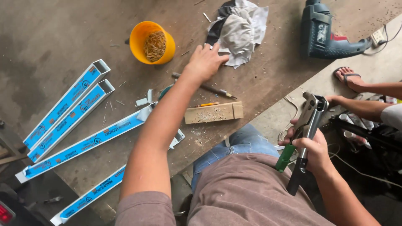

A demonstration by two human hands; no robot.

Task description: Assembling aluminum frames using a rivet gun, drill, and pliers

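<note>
My left hand (pixel 205 62) reaches across the brown board, fingers spread, resting by a crumpled grey and white rag (pixel 239 30) with nothing in it. Beneath my wrist lies a dark pencil-like tool (pixel 213 89). My right hand (pixel 312 146) is closed round the black and green handles of a hand riveter (pixel 307 125), held upright off the board's right edge above my lap. An orange cup (pixel 151 42) full of small metal rivets stands left of my left hand.
Several long white channels with blue labels (pixel 71 111) lie at the left. A small wooden block (pixel 213 113) and an orange pencil (pixel 208 104) sit near my forearm. A blue-grey electric drill (pixel 324 35) lies at top right. Another person's foot (pixel 347 77) and arm show at right.
</note>
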